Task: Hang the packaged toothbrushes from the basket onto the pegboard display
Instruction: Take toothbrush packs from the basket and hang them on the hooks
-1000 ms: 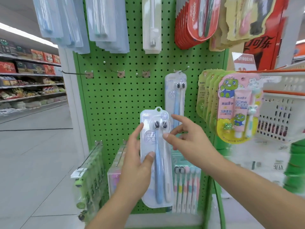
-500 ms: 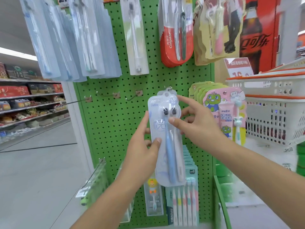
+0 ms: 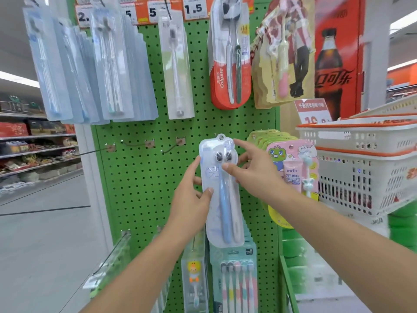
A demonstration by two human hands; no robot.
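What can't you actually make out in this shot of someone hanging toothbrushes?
- Hook behind the toothbrush pack: head view; the pack's top covers it, so threading is unknown.
- Basket contents: walls hide them; frame's right edge crops it.
- Left hand fingers behind the pack: mostly hidden.
- Price tags at the top: cropped by the frame edge.
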